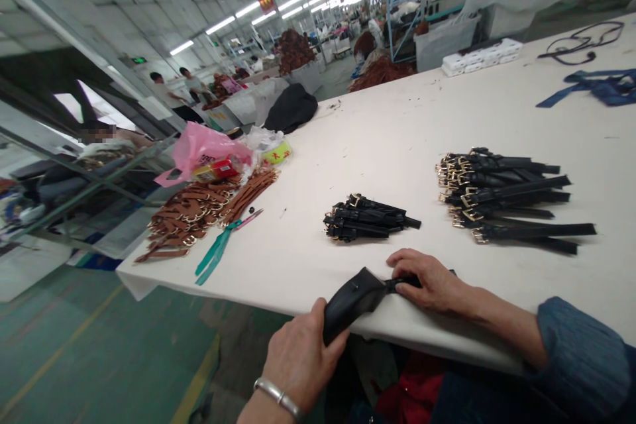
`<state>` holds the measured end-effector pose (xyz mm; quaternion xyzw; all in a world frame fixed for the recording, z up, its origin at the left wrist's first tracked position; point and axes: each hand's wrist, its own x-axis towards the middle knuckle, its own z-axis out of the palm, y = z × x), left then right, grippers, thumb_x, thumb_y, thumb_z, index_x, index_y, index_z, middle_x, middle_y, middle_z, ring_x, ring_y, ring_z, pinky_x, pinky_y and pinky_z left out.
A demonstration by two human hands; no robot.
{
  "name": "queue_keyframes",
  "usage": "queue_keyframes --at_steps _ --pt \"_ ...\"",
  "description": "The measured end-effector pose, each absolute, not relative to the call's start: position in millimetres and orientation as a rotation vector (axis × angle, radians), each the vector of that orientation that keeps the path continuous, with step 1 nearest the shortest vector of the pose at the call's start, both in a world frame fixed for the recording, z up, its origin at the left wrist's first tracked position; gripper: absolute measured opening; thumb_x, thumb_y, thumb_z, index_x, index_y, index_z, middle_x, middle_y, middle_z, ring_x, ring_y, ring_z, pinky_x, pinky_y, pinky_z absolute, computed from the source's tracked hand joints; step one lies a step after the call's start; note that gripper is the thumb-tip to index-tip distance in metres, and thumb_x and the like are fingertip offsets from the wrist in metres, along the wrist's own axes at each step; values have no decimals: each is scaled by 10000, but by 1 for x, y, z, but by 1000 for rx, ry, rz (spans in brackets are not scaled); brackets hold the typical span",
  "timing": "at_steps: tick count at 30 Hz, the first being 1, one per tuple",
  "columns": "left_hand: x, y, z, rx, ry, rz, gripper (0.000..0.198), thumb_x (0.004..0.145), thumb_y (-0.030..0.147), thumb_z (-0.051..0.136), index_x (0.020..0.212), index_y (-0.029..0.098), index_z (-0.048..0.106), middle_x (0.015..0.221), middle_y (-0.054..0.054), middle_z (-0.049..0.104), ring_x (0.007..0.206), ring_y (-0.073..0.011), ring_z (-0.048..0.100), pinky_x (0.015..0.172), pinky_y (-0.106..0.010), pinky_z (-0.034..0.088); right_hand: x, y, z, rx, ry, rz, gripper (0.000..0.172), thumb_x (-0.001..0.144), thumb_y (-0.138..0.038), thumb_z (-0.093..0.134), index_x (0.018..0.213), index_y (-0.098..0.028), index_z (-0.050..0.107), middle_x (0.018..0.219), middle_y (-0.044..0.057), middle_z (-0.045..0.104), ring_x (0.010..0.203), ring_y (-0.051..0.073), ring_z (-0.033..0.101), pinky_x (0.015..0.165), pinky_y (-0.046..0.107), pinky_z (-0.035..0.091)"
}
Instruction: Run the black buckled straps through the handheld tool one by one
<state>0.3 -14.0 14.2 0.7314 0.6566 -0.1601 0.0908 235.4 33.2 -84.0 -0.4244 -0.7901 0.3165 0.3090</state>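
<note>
My left hand (pixel 303 351), with a silver bangle on its wrist, is closed around a black handheld tool (pixel 352 298). The tool has a wide head and a small knob on top; its exact kind is unclear. At the table's front edge my right hand (pixel 427 278) is closed on a black strap (pixel 392 285), whose near end meets the tool's head. Whether that end goes inside the head, I cannot make out. Just beyond the hands lies a small pile of black straps (pixel 368 217) with buckles. A larger pile of black straps with gold buckles (pixel 501 199) is farther right.
On the white table (pixel 308 245), brown buckled straps (pixel 193 212) lie at the left beside pink-handled snips (pixel 248 218) with teal ribbon. Behind them are a pink bag (pixel 199 146) and a black cloth item (pixel 292 108). White packs (pixel 481 56) and blue fabric strips (pixel 596 86) occupy the far right.
</note>
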Motion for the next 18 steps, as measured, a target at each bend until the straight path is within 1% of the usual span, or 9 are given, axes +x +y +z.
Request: queue_keyframes --at_steps 3,6,11,13,15,18 --pt "6 -6 10 2200 1954 -393 265 795 442 407 936 237 499 808 -54 686 770 -246 646 618 -308 424 235 35 -84 -1116 -2091 825 140 683 -114 559 802 -180 595 1000 61 587 914 180 552 803 319 446" --pt "5 1 14 2191 1983 -342 287 773 476 440 917 236 505 798 -49 679 760 -229 640 600 -283 403 236 34 -81 -1076 -2127 765 132 692 -108 545 798 -181 576 980 56 597 881 169 559 762 293 445" --pt "-13 -2 31 2097 2053 -278 313 775 517 424 873 232 509 754 -33 663 705 -193 626 579 -256 383 240 27 -78 -1053 -2257 427 101 755 -118 510 804 -179 573 959 69 624 847 181 551 740 315 403" --pt "-20 -7 36 2064 2056 -302 315 777 519 419 868 233 513 741 -30 659 693 -191 623 579 -255 383 242 23 -79 -999 -2337 359 119 784 -111 483 800 -177 581 936 68 632 835 180 547 722 319 389" --pt "-23 -13 37 2058 2040 -356 312 774 514 424 879 236 521 743 -33 662 701 -200 626 593 -265 391 244 20 -81 -945 -2389 384 134 812 -123 465 803 -179 586 914 62 634 824 172 541 720 318 387" --pt "-24 -21 31 2074 1988 -413 305 766 489 446 927 246 534 788 -40 675 763 -214 635 644 -282 410 247 14 -82 -909 -2357 526 96 823 -161 493 818 -184 586 933 57 623 853 164 527 767 318 401"
